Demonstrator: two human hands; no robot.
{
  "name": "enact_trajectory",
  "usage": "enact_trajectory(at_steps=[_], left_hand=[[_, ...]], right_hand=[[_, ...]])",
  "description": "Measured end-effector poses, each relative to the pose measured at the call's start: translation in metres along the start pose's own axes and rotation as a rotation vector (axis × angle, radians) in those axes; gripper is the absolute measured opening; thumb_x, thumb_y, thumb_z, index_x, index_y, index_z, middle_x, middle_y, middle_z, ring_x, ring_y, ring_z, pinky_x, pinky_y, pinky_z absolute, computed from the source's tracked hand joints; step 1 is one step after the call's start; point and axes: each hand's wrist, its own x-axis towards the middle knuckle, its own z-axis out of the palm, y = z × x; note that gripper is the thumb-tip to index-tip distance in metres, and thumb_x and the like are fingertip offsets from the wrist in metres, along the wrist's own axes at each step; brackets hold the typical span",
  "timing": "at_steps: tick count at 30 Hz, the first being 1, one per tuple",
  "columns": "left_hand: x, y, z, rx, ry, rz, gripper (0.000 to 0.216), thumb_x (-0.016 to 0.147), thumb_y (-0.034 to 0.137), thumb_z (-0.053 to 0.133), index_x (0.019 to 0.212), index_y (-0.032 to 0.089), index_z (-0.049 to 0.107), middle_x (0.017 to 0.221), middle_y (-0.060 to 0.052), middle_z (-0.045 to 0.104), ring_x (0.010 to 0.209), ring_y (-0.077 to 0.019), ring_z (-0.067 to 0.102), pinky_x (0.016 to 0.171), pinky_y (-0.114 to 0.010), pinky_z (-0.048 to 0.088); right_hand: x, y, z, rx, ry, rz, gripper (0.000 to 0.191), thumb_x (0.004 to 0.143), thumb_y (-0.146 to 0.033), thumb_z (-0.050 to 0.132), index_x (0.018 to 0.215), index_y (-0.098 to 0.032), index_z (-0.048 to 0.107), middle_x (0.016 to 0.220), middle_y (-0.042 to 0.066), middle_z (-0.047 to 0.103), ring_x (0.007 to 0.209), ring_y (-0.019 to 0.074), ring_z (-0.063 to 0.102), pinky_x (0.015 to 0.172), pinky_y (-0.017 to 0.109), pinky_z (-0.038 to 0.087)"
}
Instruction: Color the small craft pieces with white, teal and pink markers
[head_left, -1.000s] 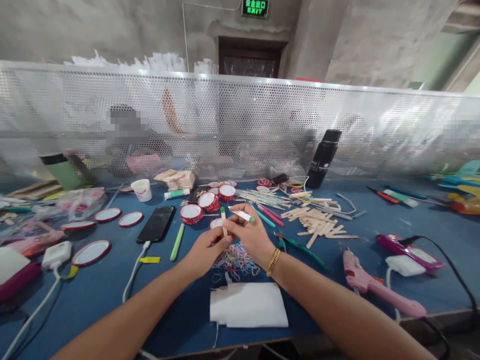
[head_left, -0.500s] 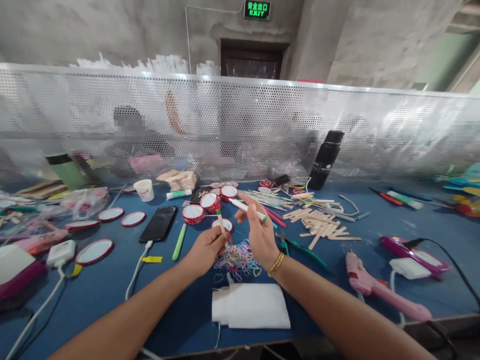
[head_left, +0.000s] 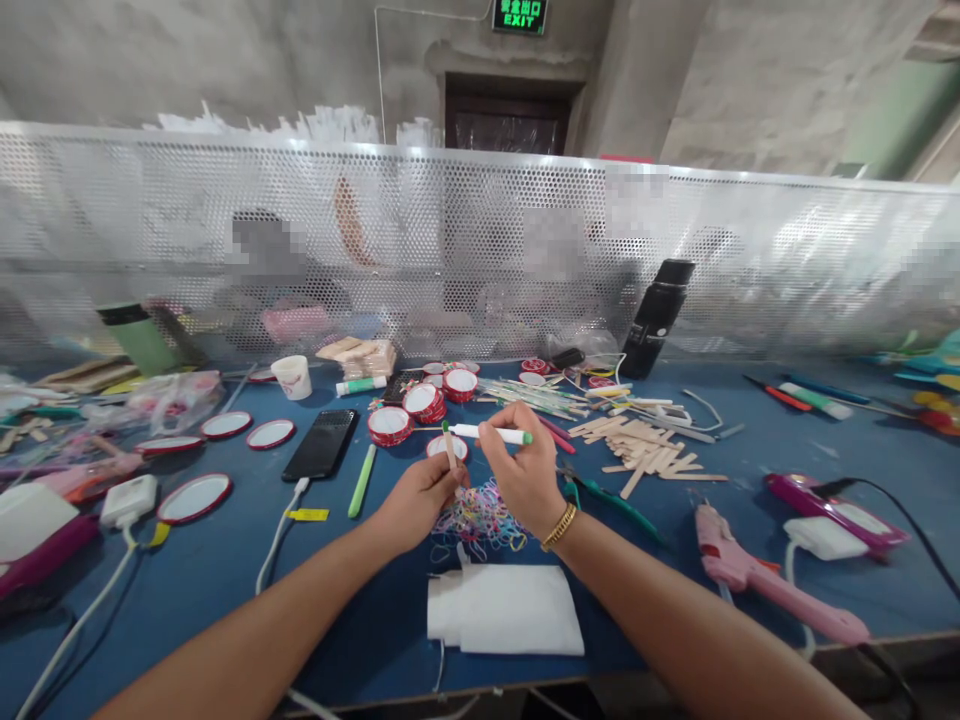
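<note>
The left hand (head_left: 420, 497) was closed on a wooden stick (head_left: 451, 450), which stood nearly upright with its green end uppermost. The right hand (head_left: 525, 475) gripped a white marker (head_left: 491, 434) almost level, its tip directed at the stick's green end; whether the two touched could not be determined. A tangle of colored bands (head_left: 480, 522) lay beneath and between the hands. Nearer the person, a white pouch (head_left: 517, 610) lay flat, just inside the near edge of the blue table (head_left: 360, 625). To the left, a green pen (head_left: 363, 482) and a phone (head_left: 321, 445) bordered a strip of tabletop beside the left hand. To the right, pliers (head_left: 615, 503) sat just beside the right wrist; a stretch of blue surface separated them from a pink glue gun (head_left: 772, 578), whose handle reached the near edge. Beyond the hands, red-rimmed discs (head_left: 424, 400) and heaped sticks (head_left: 637, 445) limited forward room. A perforated screen (head_left: 495, 300) bounded the far edge.
</note>
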Motion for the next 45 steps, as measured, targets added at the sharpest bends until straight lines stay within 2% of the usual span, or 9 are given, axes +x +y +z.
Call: enact_trajectory(at_steps=[36,45], left_hand=[[0.0001,-0.0057,-0.0021,-0.002,0.006,0.006,0.040,0.085,0.057,0.055,0.081,0.017,0.052,0.054,0.010,0.032,0.046,-0.0065,0.025,0.044,-0.022,0.018],[-0.0010,0.0008,-0.0005,0.012,0.023,-0.009,0.040,0.084,0.058,0.054,0.077,0.019,0.049,0.050,0.011,0.030,0.043,-0.0067,0.025,0.043,-0.022,0.018]], right_hand=[[-0.0021,0.0011,0.0015,0.029,-0.011,-0.005,0.017,0.090,-0.026,0.055,0.073,-0.022,0.053,0.068,-0.001,0.055,0.067,0.0153,0.052,0.067,0.031,0.040],[0.0001,0.0039,0.0017,-0.008,0.006,0.000,0.017,0.089,-0.025,0.055,0.072,-0.022,0.054,0.068,-0.001,0.056,0.067,0.0156,0.053,0.067,0.031,0.040]])
